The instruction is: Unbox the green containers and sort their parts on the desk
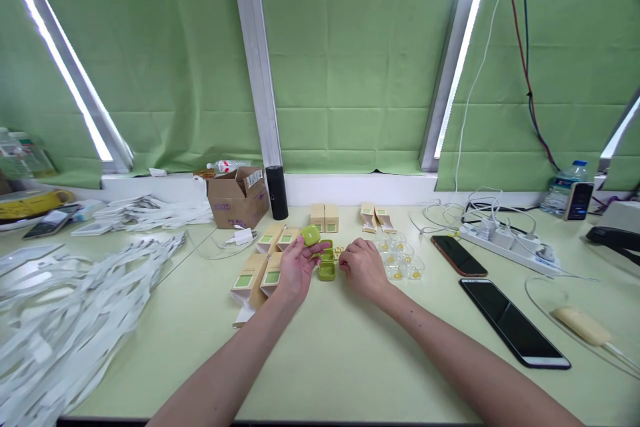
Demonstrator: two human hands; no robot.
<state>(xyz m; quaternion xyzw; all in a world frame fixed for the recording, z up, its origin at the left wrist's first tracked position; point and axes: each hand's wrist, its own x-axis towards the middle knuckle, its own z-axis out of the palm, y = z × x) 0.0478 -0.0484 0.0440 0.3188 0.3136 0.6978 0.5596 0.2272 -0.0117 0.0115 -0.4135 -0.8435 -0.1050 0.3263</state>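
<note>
My left hand (298,268) holds a small, rounded green box (311,235) between thumb and fingers, palm turned up. Just past its fingertips, a short column of open green boxes (327,271) stands on the table, partly covered by the fingers. My right hand (363,267) is right of that column, its fingers bent down and drawn together. Small gold-coloured pieces (339,250) lie between the two hands; whether the right fingers grip one is hidden. Clear little cups (397,272) with yellow bits inside sit beyond the right wrist.
Kraft cartons with green labels (249,275) lie left of my left hand. Further back are a brown cardboard box (238,199) and a black cylinder (277,193). White straps (95,320) cover the left side. Phones (513,320) and a power strip (510,247) lie to the right.
</note>
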